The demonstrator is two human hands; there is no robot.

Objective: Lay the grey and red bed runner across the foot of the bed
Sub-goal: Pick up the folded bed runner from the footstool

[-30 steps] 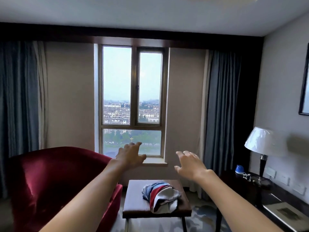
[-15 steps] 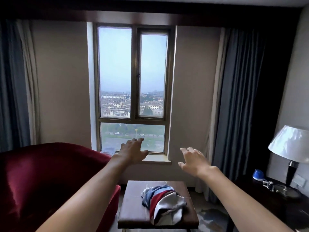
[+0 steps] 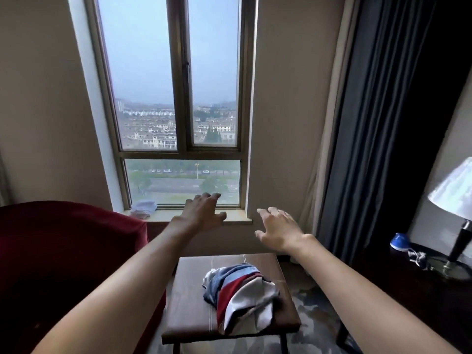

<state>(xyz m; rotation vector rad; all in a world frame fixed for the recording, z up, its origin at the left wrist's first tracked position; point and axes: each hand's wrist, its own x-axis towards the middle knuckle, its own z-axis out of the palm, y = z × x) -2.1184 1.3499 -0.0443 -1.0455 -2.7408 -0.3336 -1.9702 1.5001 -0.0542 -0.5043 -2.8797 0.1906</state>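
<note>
A crumpled cloth with grey, red, blue and white stripes, the bed runner point(image 3: 242, 292), lies bunched on a brown leather stool point(image 3: 189, 297) below the window. Both my arms stretch out above it. My left hand point(image 3: 201, 213) hovers in front of the window sill with relaxed, spread fingers and holds nothing. My right hand point(image 3: 278, 229) hangs in the air above the stool's far right corner, fingers loose and empty. Neither hand touches the cloth. No bed is in view.
A dark red armchair point(image 3: 63, 264) fills the lower left, close beside the stool. A small white cloth point(image 3: 143, 208) lies on the window sill. Dark curtains point(image 3: 383, 123) hang at the right. A dark side table there carries a lamp point(image 3: 457, 200) and a blue object point(image 3: 399, 241).
The view has moved closer to the window and tilted down. The stool and cloth appear larger and nearer. Both hands stay outstretched and empty.
</note>
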